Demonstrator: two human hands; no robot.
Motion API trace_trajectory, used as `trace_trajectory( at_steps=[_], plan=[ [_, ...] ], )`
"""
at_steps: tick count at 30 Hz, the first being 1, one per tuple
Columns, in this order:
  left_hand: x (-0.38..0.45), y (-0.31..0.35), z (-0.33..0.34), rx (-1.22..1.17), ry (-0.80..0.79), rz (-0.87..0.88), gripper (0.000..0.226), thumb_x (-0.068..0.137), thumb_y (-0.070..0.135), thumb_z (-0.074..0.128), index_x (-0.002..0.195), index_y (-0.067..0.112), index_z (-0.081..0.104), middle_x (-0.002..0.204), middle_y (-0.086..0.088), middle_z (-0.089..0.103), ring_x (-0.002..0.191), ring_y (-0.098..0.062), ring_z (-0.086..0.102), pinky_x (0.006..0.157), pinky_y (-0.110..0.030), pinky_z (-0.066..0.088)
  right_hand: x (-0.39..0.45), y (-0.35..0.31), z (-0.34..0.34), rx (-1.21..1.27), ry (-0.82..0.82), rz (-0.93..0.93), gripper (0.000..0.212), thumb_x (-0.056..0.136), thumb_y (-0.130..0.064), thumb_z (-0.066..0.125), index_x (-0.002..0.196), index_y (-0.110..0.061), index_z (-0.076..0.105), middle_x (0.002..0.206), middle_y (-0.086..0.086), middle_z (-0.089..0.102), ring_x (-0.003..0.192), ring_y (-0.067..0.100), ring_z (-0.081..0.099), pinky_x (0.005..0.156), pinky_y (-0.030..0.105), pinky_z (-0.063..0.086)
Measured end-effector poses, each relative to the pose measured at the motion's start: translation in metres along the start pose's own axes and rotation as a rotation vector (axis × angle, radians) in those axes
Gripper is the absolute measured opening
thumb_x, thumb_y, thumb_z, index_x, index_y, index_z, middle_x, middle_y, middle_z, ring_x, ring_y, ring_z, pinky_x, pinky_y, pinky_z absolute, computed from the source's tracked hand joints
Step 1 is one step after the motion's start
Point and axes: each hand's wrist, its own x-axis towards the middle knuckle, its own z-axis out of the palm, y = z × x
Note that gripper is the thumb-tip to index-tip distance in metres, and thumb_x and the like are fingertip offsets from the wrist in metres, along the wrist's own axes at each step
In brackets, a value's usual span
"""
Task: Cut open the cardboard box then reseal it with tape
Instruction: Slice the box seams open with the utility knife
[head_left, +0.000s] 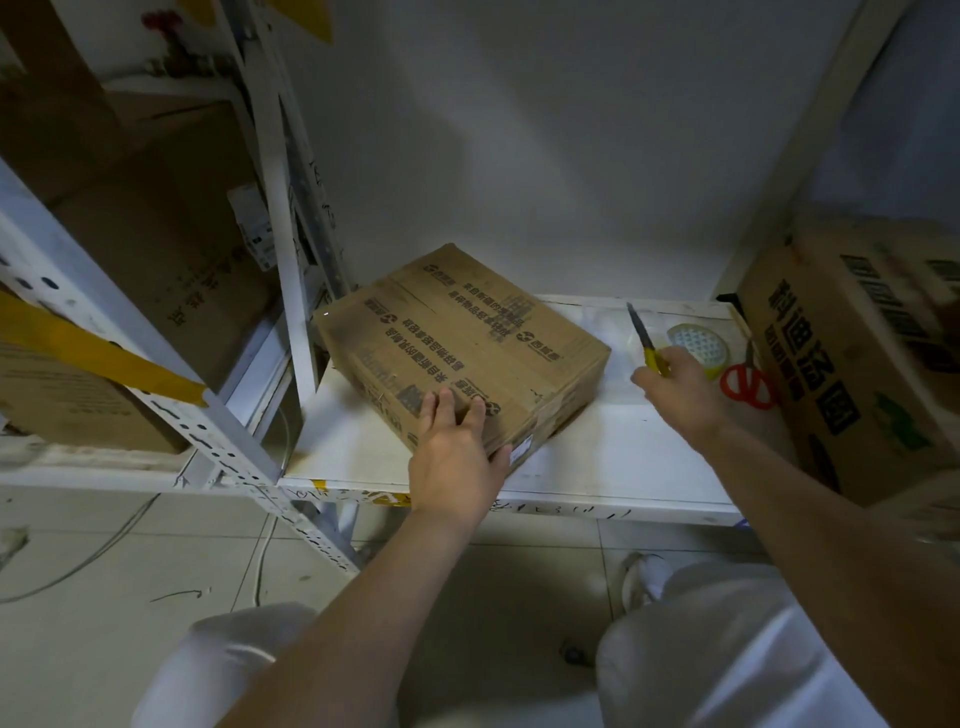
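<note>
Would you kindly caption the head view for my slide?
Left hand steadies closed cardboard box; right hand holds yellow knife.

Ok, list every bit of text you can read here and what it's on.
Cardboard box: printed Chinese lines, upside down, too blurred to quote.
Large box at right: big Chinese characters, sideways, motion-blurred, unreadable.
Shelf edge: handwritten scrawl, illegible.
Nothing here can be quoted reliably.

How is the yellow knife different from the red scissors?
The yellow knife is up in the air, gripped by the right hand; the red scissors lie on the white shelf, untouched. The knife has a yellow handle and one straight blade pointing away; the scissors have red loop handles. Both are cutting tools, near the tape roll.
</note>
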Motion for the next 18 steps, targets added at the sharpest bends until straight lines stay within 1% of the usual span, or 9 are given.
trace_trajectory(
  at_steps=[2,3,6,9,12,14,15,16,18],
  plan=[
    [0.000,0.004,0.001,-0.007,0.001,-0.011,0.065,0.091,0.052,0.052,0.148,0.027,0.034,0.161,-0.005,0.013,0.150,-0.024,0.004,0.111,-0.040,0.036,-0.011,-0.015,0.010,0.061,0.059,-0.044,0.015,0.082,-0.022,0.060,0.082,-0.016,0.046,0.080,0.001,0.048,0.077,0.021,0.050,0.073,0.040,0.045],
    [0.000,0.005,0.001,-0.008,0.002,-0.010,0.065,0.091,0.052,0.052,0.148,0.027,0.033,0.161,-0.005,0.013,0.150,-0.024,0.004,0.111,-0.040,0.035,-0.018,-0.024,0.016,0.069,0.054,-0.077,0.013,0.083,-0.022,0.059,0.087,-0.015,0.049,0.083,-0.001,0.049,0.081,0.020,0.051,0.074,0.038,0.044],
    [-0.004,0.007,0.001,-0.003,0.002,0.016,0.068,0.091,0.052,0.050,0.149,0.022,0.031,0.161,-0.009,0.015,0.149,-0.026,0.006,0.113,-0.039,0.032,-0.034,-0.046,0.034,0.010,-0.043,-0.156,0.011,0.085,-0.019,0.057,0.093,-0.012,0.052,0.093,0.003,0.053,0.086,0.018,0.051,0.071,0.031,0.038],
    [-0.013,0.007,0.003,-0.003,0.000,0.073,0.073,0.093,0.053,0.047,0.151,0.015,0.026,0.160,-0.013,0.015,0.150,-0.027,0.006,0.118,-0.035,0.022,-0.036,-0.054,0.048,-0.020,-0.152,-0.108,0.020,0.086,-0.024,0.056,0.100,-0.010,0.055,0.099,0.005,0.057,0.091,0.020,0.055,0.075,0.033,0.044],
    [-0.019,0.005,0.005,-0.026,-0.014,0.159,0.077,0.093,0.052,0.048,0.153,0.011,0.021,0.161,-0.013,0.014,0.150,-0.024,0.005,0.121,-0.031,0.012,-0.030,-0.054,0.049,-0.113,-0.184,-0.108,0.026,0.087,-0.027,0.054,0.104,-0.008,0.055,0.097,0.009,0.060,0.091,0.024,0.058,0.078,0.035,0.046],
    [-0.018,0.001,0.004,-0.079,-0.036,0.218,0.078,0.092,0.050,0.051,0.152,0.009,0.022,0.161,-0.009,0.017,0.150,-0.020,0.007,0.121,-0.028,0.009,-0.027,-0.054,0.045,-0.156,-0.198,-0.112,0.026,0.087,-0.026,0.055,0.104,-0.007,0.055,0.097,0.009,0.060,0.090,0.025,0.056,0.075,0.034,0.045],
    [-0.017,-0.004,0.002,-0.117,-0.045,0.247,0.078,0.091,0.049,0.055,0.152,0.010,0.025,0.160,-0.007,0.022,0.150,-0.018,0.011,0.121,-0.026,0.010,-0.026,-0.054,0.043,-0.189,-0.202,-0.127,0.024,0.086,-0.027,0.055,0.101,-0.008,0.056,0.095,0.008,0.059,0.088,0.025,0.056,0.071,0.032,0.043],
    [-0.016,-0.009,-0.001,-0.154,-0.054,0.272,0.078,0.089,0.046,0.060,0.151,0.011,0.028,0.158,-0.005,0.026,0.149,-0.015,0.015,0.121,-0.025,0.013,-0.027,-0.053,0.041,-0.223,-0.198,-0.149,0.022,0.084,-0.028,0.055,0.096,-0.010,0.055,0.092,0.007,0.058,0.087,0.024,0.055,0.066,0.031,0.041],
    [-0.011,-0.023,-0.007,-0.198,-0.067,0.307,0.078,0.085,0.042,0.068,0.149,0.014,0.034,0.155,-0.002,0.033,0.146,-0.012,0.023,0.120,-0.025,0.019,-0.031,-0.051,0.036,-0.289,-0.182,-0.217,0.021,0.080,-0.031,0.055,0.092,-0.014,0.053,0.091,0.004,0.055,0.086,0.023,0.053,0.065,0.029,0.037]
  ],
)
